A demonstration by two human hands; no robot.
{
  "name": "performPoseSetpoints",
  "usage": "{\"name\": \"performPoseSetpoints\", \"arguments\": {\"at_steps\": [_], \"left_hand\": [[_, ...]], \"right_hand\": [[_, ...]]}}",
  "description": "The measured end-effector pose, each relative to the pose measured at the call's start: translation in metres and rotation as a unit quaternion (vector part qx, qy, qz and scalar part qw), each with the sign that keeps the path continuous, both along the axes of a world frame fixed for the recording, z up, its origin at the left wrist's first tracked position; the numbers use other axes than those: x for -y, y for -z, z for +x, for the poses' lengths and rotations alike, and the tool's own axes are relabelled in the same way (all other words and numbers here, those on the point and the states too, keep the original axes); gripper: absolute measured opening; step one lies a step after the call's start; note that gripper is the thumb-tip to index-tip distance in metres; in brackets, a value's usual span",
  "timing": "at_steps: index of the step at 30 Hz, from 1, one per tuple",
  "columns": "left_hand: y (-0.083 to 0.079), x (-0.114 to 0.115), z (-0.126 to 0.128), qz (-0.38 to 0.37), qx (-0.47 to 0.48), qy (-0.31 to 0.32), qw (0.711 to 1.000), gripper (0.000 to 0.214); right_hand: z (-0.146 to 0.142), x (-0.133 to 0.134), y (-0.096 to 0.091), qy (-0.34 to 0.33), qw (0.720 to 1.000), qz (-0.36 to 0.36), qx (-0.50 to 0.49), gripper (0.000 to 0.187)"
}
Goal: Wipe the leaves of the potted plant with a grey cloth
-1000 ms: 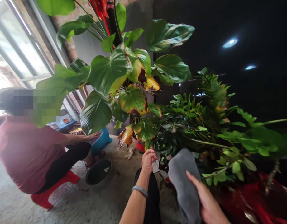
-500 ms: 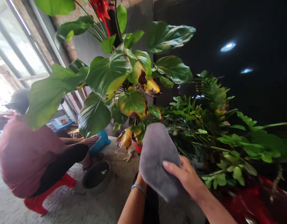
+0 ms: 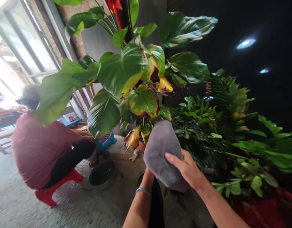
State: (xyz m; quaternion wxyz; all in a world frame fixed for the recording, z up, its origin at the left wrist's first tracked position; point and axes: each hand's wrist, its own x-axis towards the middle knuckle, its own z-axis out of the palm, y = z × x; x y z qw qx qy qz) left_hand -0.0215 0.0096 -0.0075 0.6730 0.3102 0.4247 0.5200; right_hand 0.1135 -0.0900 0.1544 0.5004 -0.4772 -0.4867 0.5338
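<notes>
A grey fleecy piece (image 3: 161,152), shaped roughly like a thick insole, stands tilted in front of me. On its right edge, my right hand (image 3: 186,166) grips it, with the thumb flat on the near face and the fingers behind. My left hand (image 3: 149,177) reaches up behind the lower left of the piece. Its fingers are hidden, so I cannot see whether they hold it or are inside it. A bracelet (image 3: 143,190) circles the left wrist.
A large leafy plant (image 3: 123,68) with browned leaves rises just beyond my hands. Bushy plants (image 3: 207,126) fill the right side. At left a person in a pink shirt (image 3: 41,142) sits on a red stool (image 3: 57,186), near a dark basin (image 3: 101,174) on the concrete floor.
The view has swung slightly left, so the plants and the seated person appear farther right. The grey piece has tipped a little, and my right hand keeps its hold on it.
</notes>
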Motion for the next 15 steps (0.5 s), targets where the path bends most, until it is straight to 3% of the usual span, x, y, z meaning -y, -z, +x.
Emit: {"name": "performPoseSetpoints", "arguments": {"at_steps": [2, 4, 7, 9, 11, 15], "left_hand": [[-0.002, 0.000, 0.005, 0.008, 0.030, -0.023, 0.999, 0.031], [-0.007, 0.000, 0.011, 0.009, 0.075, -0.015, 0.997, 0.037], [-0.014, -0.001, 0.016, -0.049, 0.103, 0.031, 0.993, 0.047], [-0.014, -0.005, 0.014, -0.088, 0.089, 0.014, 0.992, 0.048], [-0.009, -0.009, 0.008, -0.089, 0.074, -0.045, 0.992, 0.044], [0.005, -0.016, -0.010, -0.044, 0.042, -0.181, 0.982, 0.040]], "right_hand": [[-0.004, -0.019, 0.005, 0.037, 0.999, -0.031, -0.017, 0.032], [-0.004, -0.021, 0.024, 0.054, 0.995, -0.079, -0.020, 0.030], [0.002, 0.002, 0.054, 0.045, 0.989, -0.141, -0.003, 0.028], [0.008, 0.020, 0.061, 0.026, 0.987, -0.160, 0.009, 0.030], [0.013, 0.028, 0.055, 0.005, 0.990, -0.140, 0.027, 0.034], [0.019, 0.018, 0.025, -0.022, 0.996, -0.072, 0.053, 0.038]]}}
